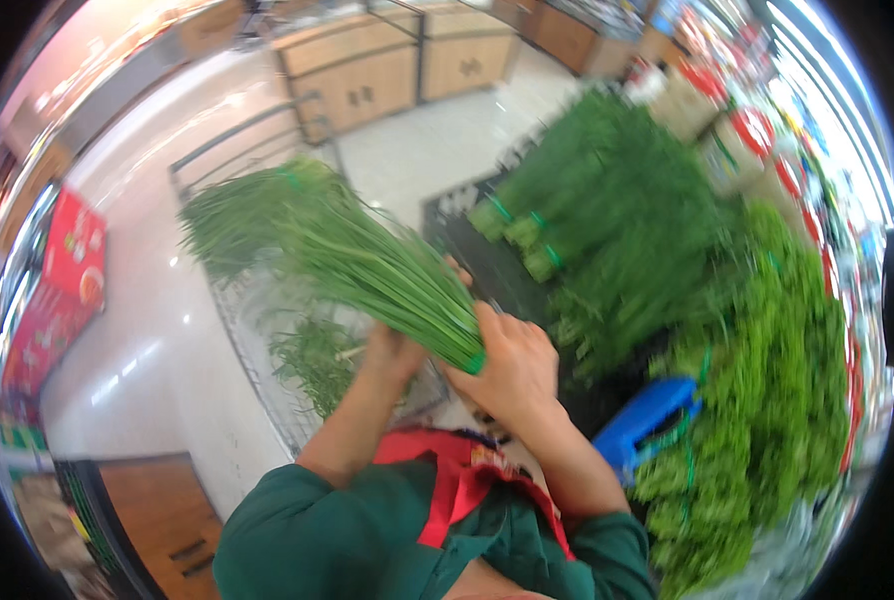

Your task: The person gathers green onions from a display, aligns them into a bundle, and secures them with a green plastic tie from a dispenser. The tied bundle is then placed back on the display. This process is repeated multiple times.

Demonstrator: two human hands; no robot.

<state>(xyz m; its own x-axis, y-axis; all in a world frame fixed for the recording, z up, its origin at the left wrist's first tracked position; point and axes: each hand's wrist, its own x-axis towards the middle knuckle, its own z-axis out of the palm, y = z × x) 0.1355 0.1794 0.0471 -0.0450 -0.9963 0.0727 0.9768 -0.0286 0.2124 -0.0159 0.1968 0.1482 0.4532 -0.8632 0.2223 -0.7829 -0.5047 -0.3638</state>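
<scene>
A bundle of long, thin green leaves, like garlic chives (394, 277), lies across both my hands. Green tape binds it at the end closest to me. My right hand (518, 360) grips that taped end, with the thumb beside the tape. From below, my left hand (398, 349) supports the bundle; its fingertips show past the far side. Beyond the held bundle, more of the same greens (244, 210) rest on a wire cart (221, 142), partly blurred. Loose leafy greens (315, 360) sit in clear plastic on the cart, under my left forearm.
At right, dark feathery herb bundles (627, 202) and light green leafy bundles (762, 360) cover a black display stand (454, 214). A blue tape dispenser (645, 424) leans among them. Wooden cabinets (357, 82) stand across the tiled floor (139, 315). A red printed box (60, 277) is at left.
</scene>
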